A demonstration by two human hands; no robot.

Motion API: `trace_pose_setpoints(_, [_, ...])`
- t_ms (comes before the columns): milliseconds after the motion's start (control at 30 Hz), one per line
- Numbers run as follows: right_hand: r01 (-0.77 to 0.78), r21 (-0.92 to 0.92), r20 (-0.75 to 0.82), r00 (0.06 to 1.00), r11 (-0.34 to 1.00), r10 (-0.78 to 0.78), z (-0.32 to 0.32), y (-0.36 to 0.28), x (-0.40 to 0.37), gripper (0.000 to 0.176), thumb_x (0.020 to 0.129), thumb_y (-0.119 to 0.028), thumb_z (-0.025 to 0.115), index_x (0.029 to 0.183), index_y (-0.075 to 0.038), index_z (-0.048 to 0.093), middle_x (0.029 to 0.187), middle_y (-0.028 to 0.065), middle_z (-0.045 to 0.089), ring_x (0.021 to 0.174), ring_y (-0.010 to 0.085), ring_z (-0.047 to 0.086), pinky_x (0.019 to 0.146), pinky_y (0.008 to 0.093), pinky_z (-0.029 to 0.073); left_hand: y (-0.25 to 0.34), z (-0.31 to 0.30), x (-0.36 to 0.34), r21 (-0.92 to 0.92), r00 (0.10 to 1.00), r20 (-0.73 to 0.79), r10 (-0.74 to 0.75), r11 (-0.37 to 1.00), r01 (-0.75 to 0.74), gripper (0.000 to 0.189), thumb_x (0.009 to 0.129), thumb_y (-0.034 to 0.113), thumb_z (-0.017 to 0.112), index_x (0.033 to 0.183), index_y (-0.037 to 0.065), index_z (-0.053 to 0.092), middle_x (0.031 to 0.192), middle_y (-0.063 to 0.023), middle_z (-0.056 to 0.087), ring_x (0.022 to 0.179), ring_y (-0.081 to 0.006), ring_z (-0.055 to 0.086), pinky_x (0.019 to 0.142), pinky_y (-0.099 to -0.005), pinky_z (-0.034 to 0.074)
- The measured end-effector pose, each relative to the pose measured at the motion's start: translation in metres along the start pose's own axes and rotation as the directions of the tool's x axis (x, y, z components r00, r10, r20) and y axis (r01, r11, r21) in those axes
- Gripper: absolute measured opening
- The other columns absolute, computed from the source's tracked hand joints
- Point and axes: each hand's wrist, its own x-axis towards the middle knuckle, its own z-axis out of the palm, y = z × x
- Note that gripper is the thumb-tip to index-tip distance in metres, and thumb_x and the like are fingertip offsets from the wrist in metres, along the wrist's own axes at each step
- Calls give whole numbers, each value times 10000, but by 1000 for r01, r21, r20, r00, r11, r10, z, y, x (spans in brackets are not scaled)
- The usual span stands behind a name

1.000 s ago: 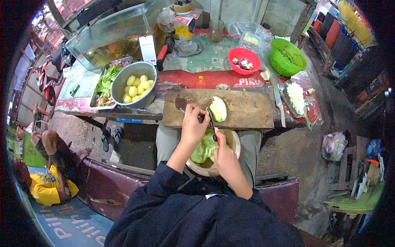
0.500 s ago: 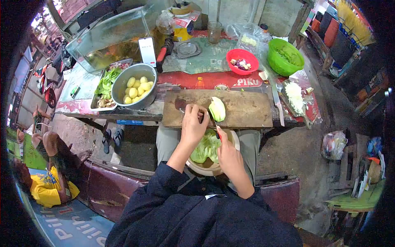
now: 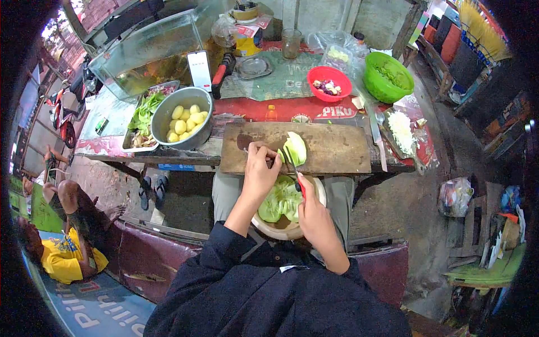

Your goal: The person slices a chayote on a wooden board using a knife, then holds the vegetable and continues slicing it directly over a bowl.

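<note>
My right hand is wrapped round the red handle of a knife, its dark blade pointing up and left over the cutting board's near edge. My left hand pinches a small pale green vegetable piece, close against the left of the blade. Just right of the blade, a larger pale green vegetable piece lies on the wooden cutting board. Below both hands, between the knees, a round bowl holds cut pale green pieces.
On the table, a grey pot of peeled potatoes and a tray of greens are at left. A red bowl, a green basin, another knife and white shreds are at right. A seated person is at far left.
The knife blade has shifted slightly left and now lies between the larger green piece and my left fingers. A small green piece now shows at my left fingertips.
</note>
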Motion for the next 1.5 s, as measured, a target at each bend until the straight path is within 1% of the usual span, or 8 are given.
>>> trace_pose_setpoints(200, [-14, 41, 71, 997, 999, 11, 3, -4, -5, 648, 968, -68, 481, 1568, -159, 255, 1125, 346, 635, 937, 521, 651, 810, 598, 527, 3, -2, 0, 7, 1000, 18, -11, 1000, 11, 109, 860, 31, 725, 899, -30, 644, 1117, -180, 555, 950, -301, 619, 825, -369, 539])
trace_pose_setpoints(300, [-97, 19, 143, 985, 995, 93, 0, -10, -4, 591, 976, -25, 444, 1540, -103, 285, 1344, 334, 549, 1112, 518, 597, 928, 561, 493, 8, -3, 0, 11, 1000, 16, -20, 1000, 20, 110, 854, 29, 726, 896, -32, 645, 1118, -180, 555, 953, -300, 620, 828, -369, 541])
trace_pose_setpoints(367, [-72, -4, 116, 991, 997, 72, 1, -8, -5, 641, 971, -75, 472, 1568, -155, 252, 1112, 347, 641, 914, 522, 655, 801, 602, 527, 8, -3, 1, 29, 1000, 14, -20, 999, 20, 111, 851, 29, 727, 894, -33, 645, 1119, -179, 555, 954, -297, 621, 825, -368, 543])
trace_pose_setpoints(800, [2, -16, 81, 997, 1000, 0, 6, -3, -9, 669, 970, -82, 483, 1579, -182, 227, 1047, 331, 638, 841, 528, 652, 754, 612, 524, 3, 0, 2, 4, 999, 15, -51, 999, 51, 119, 831, 26, 728, 892, -25, 639, 1085, -159, 565, 955, -282, 608, 798, -345, 549])
trace_pose_setpoints(867, [-104, 6, 173, 980, 995, 102, -1, -12, -8, 616, 961, -8, 464, 1544, -79, 281, 1436, 288, 504, 1234, 487, 552, 1019, 525, 476, 1, 0, 1, -7, 999, 16, -38, 999, 38, 120, 830, 24, 728, 893, -20, 636, 1075, -155, 568, 962, -281, 606, 797, -345, 548])
trace_pose_setpoints(900, [-105, 6, 174, 979, 994, 102, 1, -10, -8, 616, 961, -8, 464, 1544, -79, 281, 1436, 288, 504, 1234, 487, 552, 1019, 525, 476, 1, 0, 1, -4, 999, 12, -31, 1000, 31, 121, 829, 22, 727, 895, -16, 633, 1069, -152, 569, 964, -282, 604, 796, -347, 547])
trace_pose_setpoints(967, [4, -15, 82, 997, 1000, -3, 7, -2, -10, 675, 968, -85, 488, 1581, -187, 223, 1027, 334, 636, 816, 533, 649, 735, 625, 518, 2, 0, 1, 0, 1000, 8, -24, 1000, 24, 123, 828, 21, 727, 896, -12, 630, 1063, -150, 570, 965, -282, 603, 794, -349, 546])
trace_pose_setpoints(1500, [-97, 7, 164, 982, 995, 94, 15, -1, 4, 667, 970, -51, 477, 1576, -116, 208, 997, 364, 646, 909, 528, 644, 804, 612, 492, 8, -2, 2, 16, 993, 47, -108, 994, 108, 137, 846, 45, 737, 892, -28, 631, 1088, -163, 566, 941, -297, 615, 812, -374, 534])
